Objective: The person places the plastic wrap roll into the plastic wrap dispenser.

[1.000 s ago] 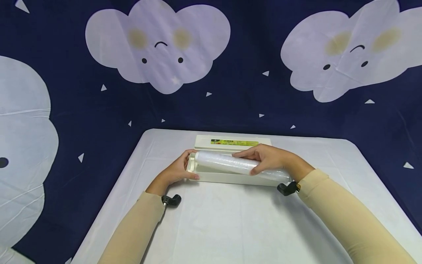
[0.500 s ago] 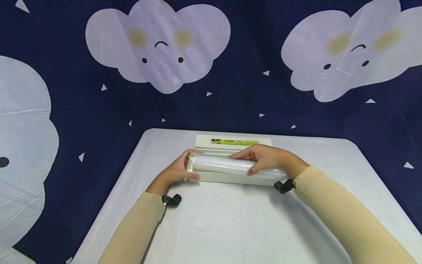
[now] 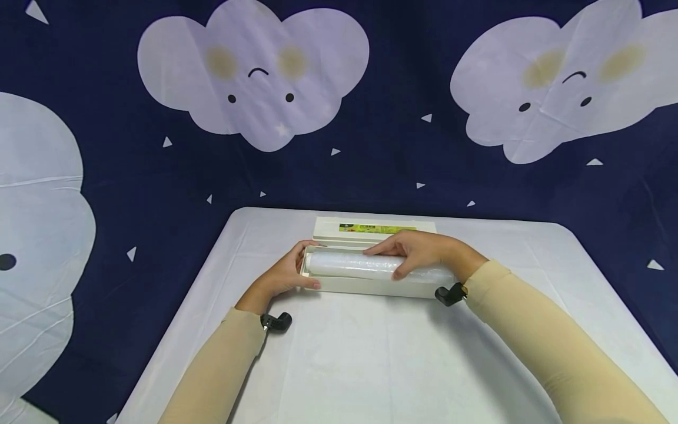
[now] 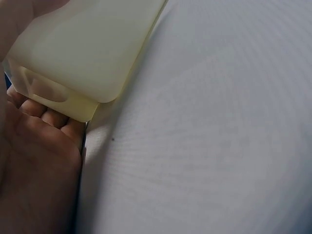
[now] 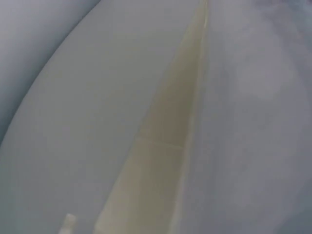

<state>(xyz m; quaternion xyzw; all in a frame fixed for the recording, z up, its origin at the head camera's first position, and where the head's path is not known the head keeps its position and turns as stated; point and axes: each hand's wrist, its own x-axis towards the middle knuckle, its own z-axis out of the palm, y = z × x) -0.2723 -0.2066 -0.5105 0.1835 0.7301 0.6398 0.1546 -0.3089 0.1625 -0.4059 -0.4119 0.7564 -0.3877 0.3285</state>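
Note:
A long off-white box [image 3: 360, 286] lies on the table, its lid [image 3: 328, 227] tipped back behind it. My left hand [image 3: 283, 275] grips the box's left end, thumb on the front wall and fingers behind; the left wrist view shows the fingers around that end of the box [image 4: 87, 63]. My right hand [image 3: 429, 256] holds a roll of plastic wrap [image 3: 339, 265] from above, thumb at the front. The roll's left end is inside the box. Close up in the right wrist view, a narrow gap shows between the roll [image 5: 258, 117] and the box wall [image 5: 97, 107].
A white cloth covers the table [image 3: 360, 365] in front of the box. Behind the table hangs a dark blue curtain [image 3: 392, 176] with cloud prints. A yellow-green label [image 3: 371, 228] is on the lid.
The roll has moved left and down into the box and lies more level. My right hand has moved slightly left with it. The left hand keeps its place.

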